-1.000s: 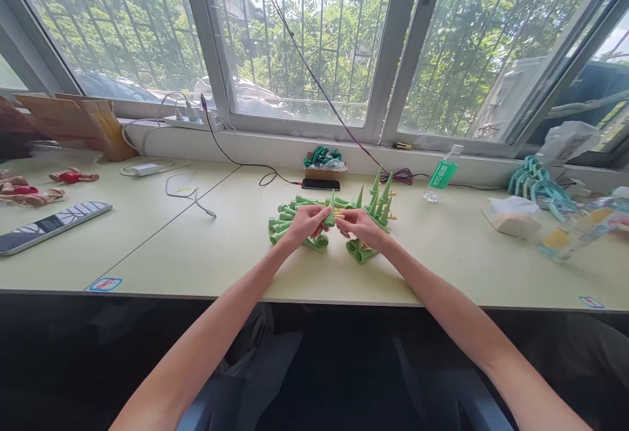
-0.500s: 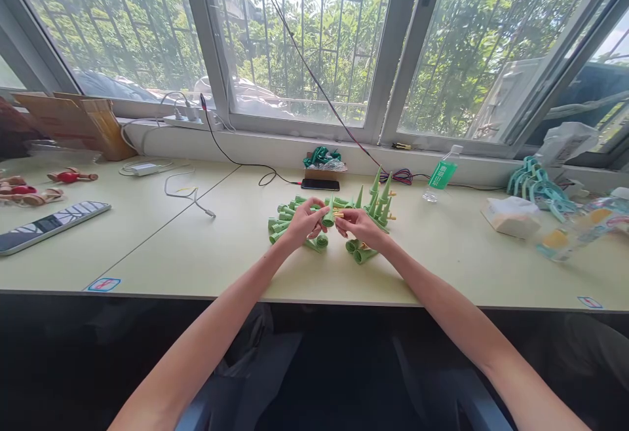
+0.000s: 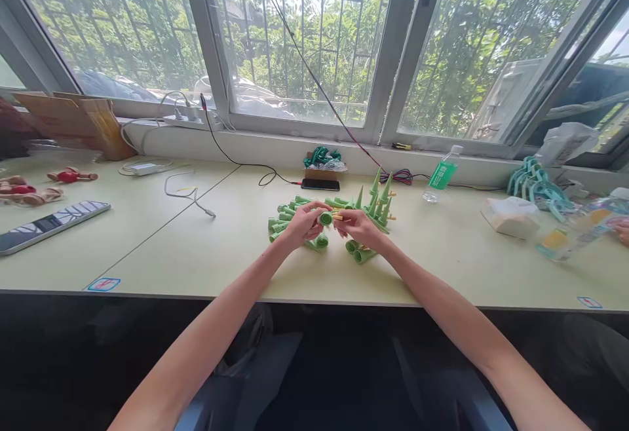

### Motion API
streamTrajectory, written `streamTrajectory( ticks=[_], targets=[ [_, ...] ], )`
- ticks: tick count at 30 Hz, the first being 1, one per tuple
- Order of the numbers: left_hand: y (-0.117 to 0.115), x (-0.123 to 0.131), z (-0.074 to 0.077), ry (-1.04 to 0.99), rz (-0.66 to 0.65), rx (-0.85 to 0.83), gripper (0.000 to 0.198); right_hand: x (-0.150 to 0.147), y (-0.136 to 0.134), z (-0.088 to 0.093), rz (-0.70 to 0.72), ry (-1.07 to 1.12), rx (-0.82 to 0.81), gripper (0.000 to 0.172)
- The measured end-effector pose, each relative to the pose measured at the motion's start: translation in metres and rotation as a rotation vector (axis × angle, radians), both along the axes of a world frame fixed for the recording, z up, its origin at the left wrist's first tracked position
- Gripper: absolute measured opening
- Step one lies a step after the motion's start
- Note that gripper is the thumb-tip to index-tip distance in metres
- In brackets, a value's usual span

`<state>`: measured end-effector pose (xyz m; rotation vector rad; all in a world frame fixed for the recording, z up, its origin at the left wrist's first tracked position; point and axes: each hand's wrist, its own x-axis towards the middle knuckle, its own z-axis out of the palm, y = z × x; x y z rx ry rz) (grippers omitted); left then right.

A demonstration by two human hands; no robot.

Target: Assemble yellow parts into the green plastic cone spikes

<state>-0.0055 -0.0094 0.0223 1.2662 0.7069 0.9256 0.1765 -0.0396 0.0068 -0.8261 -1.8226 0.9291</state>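
Observation:
My left hand (image 3: 303, 224) is closed around a green paper cone (image 3: 325, 219), its round open end facing me. At the cone's right side, my right hand (image 3: 360, 226) pinches a thin yellow piece (image 3: 337, 217), whose kind I cannot make out. Several green cones (image 3: 279, 226) lie in a heap behind and left of my left hand. Beyond my right hand, several cones (image 3: 377, 203) stand point up, some with yellow pieces sticking out sideways. Two more cones (image 3: 363, 256) lie just below my right wrist.
A black phone (image 3: 320, 185) lies behind the cones, before a small box (image 3: 324, 168). To the right are a bottle with a green label (image 3: 442, 174), a tissue pack (image 3: 511, 216) and teal hangers (image 3: 535, 182). Another person's hand (image 3: 623, 229) shows at the right edge.
The cone in my left hand has tilted so that its open end now faces me and its tip no longer shows. Another person's hand has appeared at the right edge.

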Motion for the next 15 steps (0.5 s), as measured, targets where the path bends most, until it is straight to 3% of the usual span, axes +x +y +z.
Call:
streamTrajectory(
  ticks=[7,15],
  targets=[
    [0.0048,0.0018,-0.0026,-0.042,-0.029,-0.026,0.019,-0.0013,0.0042,-0.0051,-0.067,0.049,0.008,0.032],
    [0.0086,0.0017,-0.0077,-0.094,-0.124,-0.016,0.033,-0.0029,0.0031,-0.0022,-0.032,0.243,-0.160,0.039]
  ],
)
